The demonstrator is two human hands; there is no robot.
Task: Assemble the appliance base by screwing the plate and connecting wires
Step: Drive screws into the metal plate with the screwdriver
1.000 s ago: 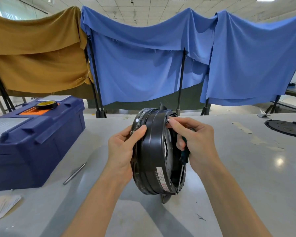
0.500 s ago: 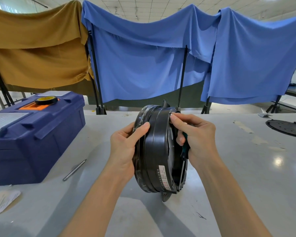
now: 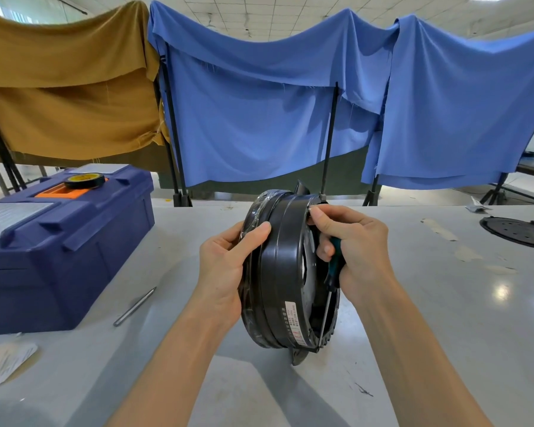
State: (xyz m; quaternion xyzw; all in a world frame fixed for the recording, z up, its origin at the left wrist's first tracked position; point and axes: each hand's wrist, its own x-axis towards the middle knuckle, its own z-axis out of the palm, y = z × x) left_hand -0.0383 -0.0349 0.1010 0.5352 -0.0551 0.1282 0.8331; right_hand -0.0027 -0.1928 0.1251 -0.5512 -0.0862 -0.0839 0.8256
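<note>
- appliance base (image 3: 285, 272): black, round, stood on edge at the middle of the table (image 3: 444, 334), flat faces turned left and right; lower tab down at the table top, contact not clear.
- white label (image 3: 293, 322) on the near lower part of the rim.
- left hand (image 3: 225, 266): clasped on the left face of the base, thumb laid over the rim, fingers hidden behind.
- right hand (image 3: 355, 251): on the right side, thumb and forefinger pinched at the top rim, remaining fingers curled round the handle of a screwdriver (image 3: 335, 266).
- screwdriver handle green and black, shaft pointing down along the open right face of the base.
- hands apart, separated by the base.
- black perforated plate (image 3: 518, 232): flat on the table at far right, well apart from the base.
- blue toolbox (image 3: 59, 248) at left, with a roll of tape (image 3: 84, 180) on its lid.
- thin metal rod (image 3: 134, 306) on the table between toolbox and left forearm.
- paper slip (image 3: 7, 362) at near left.
- blue cloth (image 3: 259, 103) and mustard cloth (image 3: 65, 87) hung on stands beyond the far edge.
</note>
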